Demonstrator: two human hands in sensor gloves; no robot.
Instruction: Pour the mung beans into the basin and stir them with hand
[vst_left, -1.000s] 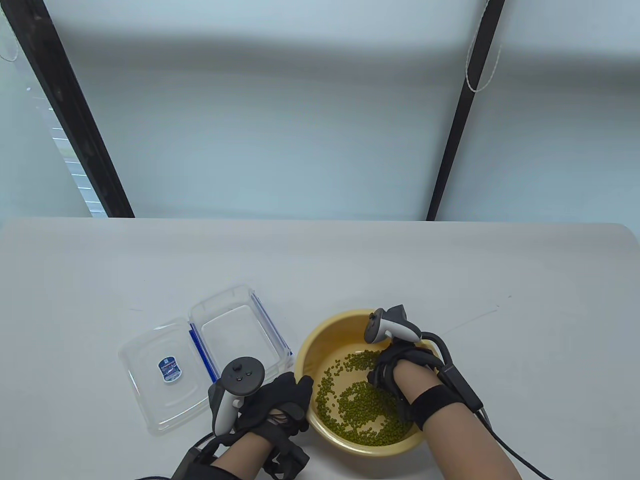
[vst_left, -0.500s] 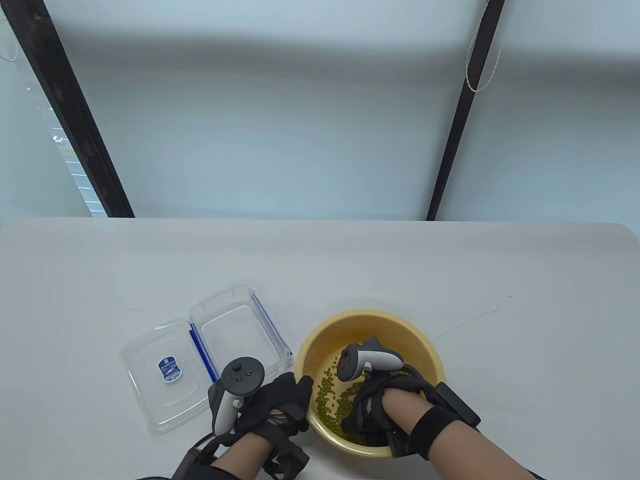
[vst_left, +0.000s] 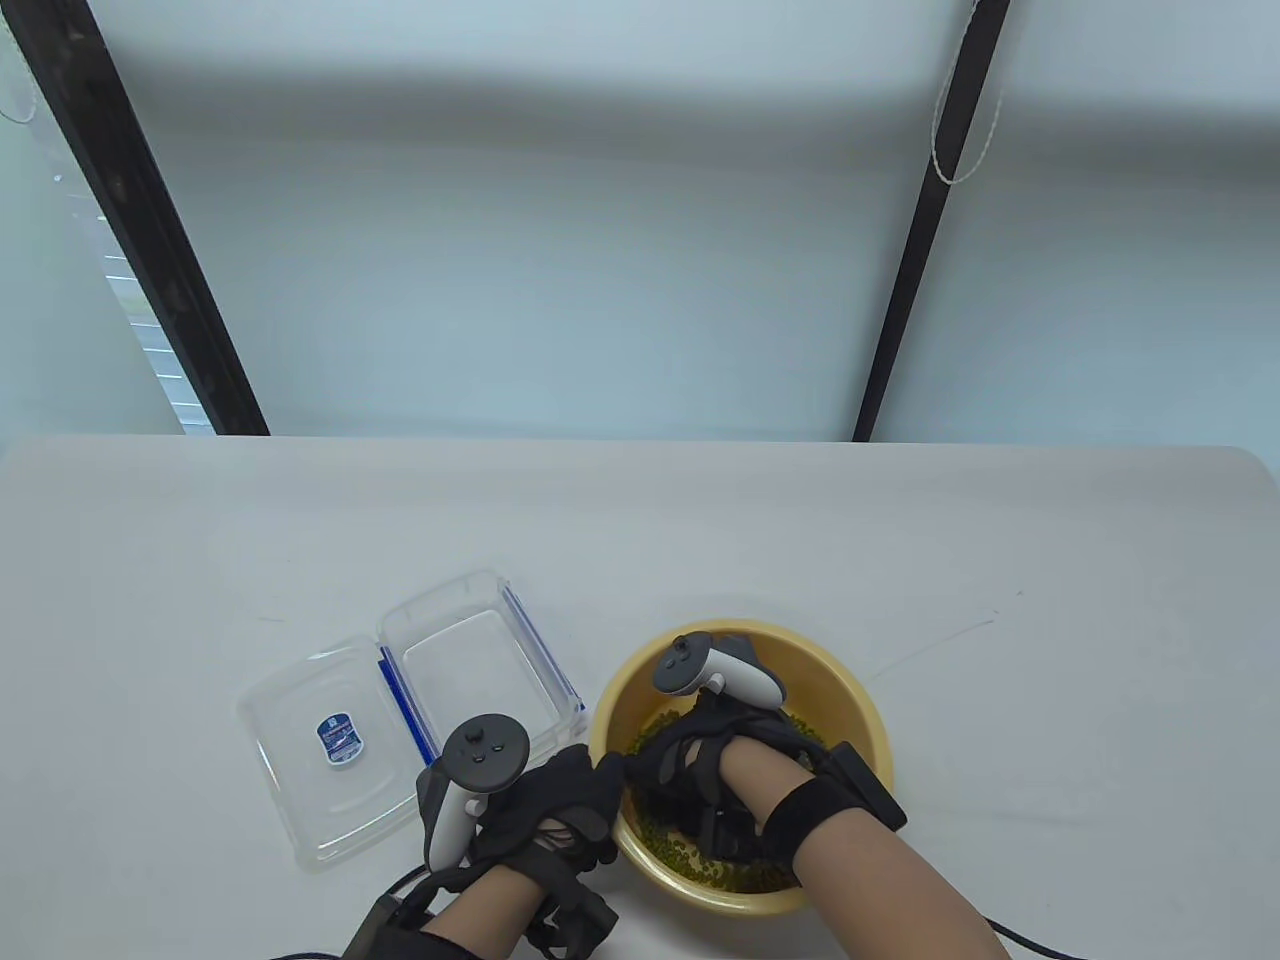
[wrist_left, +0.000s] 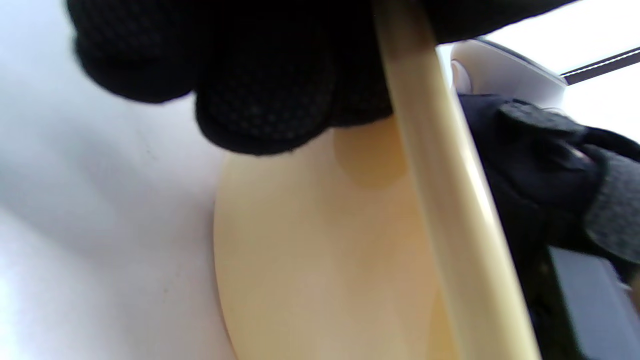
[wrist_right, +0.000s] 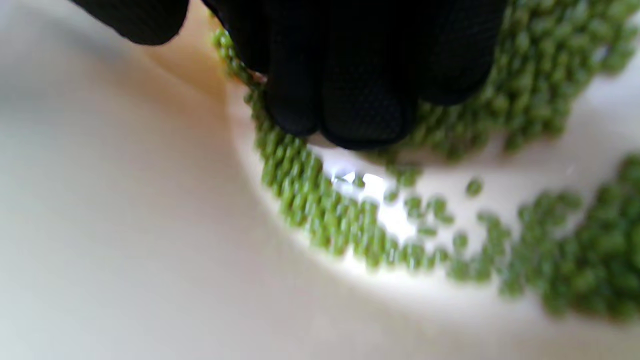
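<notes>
A yellow basin stands near the table's front edge with green mung beans on its floor. My right hand is down inside it on the left side. Its gloved fingertips press into the beans, which lie in a curved band along the basin wall. My left hand is at the basin's left edge. Its fingers curl over the rim, above the outer wall. My right hand covers most of the beans in the table view.
An empty clear plastic box with blue clips sits left of the basin. Its lid with a blue label lies flat beside it. Two black posts rise behind the table's far edge.
My right hand has swept through the beans from the basin's far right, round the near side, to its left side. My left hand has stayed on the rim.
</notes>
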